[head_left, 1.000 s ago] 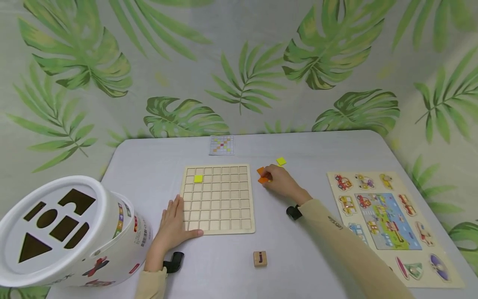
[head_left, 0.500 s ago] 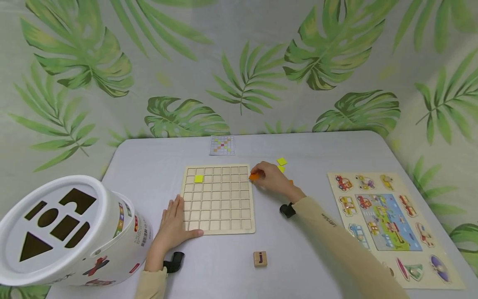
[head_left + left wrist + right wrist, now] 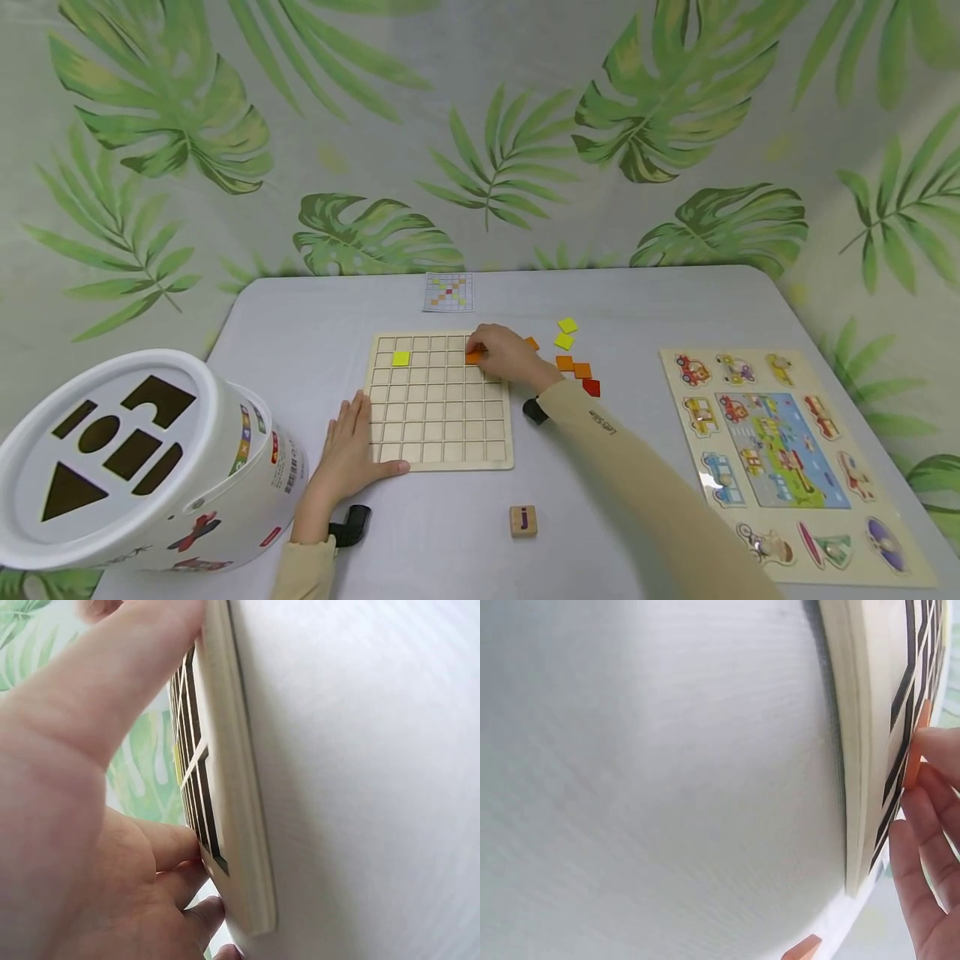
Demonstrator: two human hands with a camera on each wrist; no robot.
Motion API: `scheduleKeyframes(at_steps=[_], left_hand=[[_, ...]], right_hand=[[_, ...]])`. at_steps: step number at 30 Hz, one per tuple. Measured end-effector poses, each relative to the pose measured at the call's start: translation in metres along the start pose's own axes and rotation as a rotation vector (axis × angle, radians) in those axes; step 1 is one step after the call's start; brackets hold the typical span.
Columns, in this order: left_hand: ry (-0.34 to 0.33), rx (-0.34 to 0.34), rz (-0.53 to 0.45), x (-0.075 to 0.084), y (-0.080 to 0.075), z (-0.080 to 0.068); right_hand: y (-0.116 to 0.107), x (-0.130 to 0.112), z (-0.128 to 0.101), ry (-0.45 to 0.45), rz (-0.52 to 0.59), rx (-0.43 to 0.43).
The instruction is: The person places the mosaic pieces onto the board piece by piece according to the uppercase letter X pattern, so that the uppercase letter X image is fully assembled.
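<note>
Leaf-print fabric (image 3: 491, 167) hangs behind a white-covered table (image 3: 435, 542). Over the upper right of the wooden grid board (image 3: 442, 432), the right hand (image 3: 510, 354) pinches an orange tile (image 3: 473, 358), its near edge roughly along the grid rows; whether it is seated I cannot tell. The left hand (image 3: 347, 450), thumb and fingers spread wide, touches the board's lower-left corner. A yellow tile (image 3: 401, 358) fills one cell; the white bucket's (image 3: 225, 521) contents are hidden
</note>
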State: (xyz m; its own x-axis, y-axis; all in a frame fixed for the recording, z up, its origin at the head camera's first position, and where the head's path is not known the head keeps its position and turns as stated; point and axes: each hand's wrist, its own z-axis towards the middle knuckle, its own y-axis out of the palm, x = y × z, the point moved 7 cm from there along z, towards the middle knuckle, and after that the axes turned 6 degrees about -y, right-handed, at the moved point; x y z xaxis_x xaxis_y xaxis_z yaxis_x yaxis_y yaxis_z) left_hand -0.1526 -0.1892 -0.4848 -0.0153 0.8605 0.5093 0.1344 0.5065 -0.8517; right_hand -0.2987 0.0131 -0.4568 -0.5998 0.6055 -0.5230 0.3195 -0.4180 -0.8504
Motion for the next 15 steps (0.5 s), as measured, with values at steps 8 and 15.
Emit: scheduleKeyframes(at_steps=[8,15], left_hand=[[0.004,0.003,-0.006,0.0,-0.001,0.0],[-0.001,0.0,-0.004,-0.001,0.0,0.0]], right_hand=[[0.001,-0.003,0.0,-0.015,-0.046,-0.01],[-0.015,0.019,-0.02,0.05,0.219,0.104]])
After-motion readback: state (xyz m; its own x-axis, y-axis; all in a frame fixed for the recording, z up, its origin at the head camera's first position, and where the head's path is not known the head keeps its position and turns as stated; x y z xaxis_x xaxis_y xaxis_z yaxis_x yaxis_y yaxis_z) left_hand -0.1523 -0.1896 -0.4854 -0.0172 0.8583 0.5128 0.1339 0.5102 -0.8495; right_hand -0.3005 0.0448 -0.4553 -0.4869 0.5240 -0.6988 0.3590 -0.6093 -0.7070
